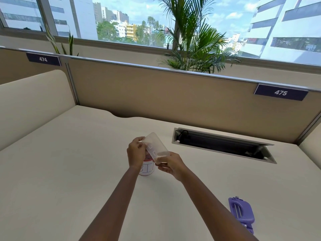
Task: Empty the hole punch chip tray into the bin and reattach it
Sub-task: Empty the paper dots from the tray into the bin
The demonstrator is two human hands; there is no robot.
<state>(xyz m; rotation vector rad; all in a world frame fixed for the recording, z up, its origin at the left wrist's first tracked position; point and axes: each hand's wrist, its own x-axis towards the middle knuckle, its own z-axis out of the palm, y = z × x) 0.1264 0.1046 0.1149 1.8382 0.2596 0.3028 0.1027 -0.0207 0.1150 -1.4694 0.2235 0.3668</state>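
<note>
A clear plastic chip tray (156, 147) is held tilted above a small white cup marked "BIN" (147, 168) in the middle of the desk. My left hand (136, 153) pinches the tray's far upper end. My right hand (171, 163) grips its near lower end. The bin is partly hidden behind my left hand and the tray. The purple hole punch (241, 213) lies on the desk at the near right, apart from both hands.
A cream desk (69, 162) is bounded by tan partition panels (156, 91) at the back and sides. An open cable trough (222, 145) is recessed into the desk at the back right. Potted plants (192, 49) stand behind the partition by the window.
</note>
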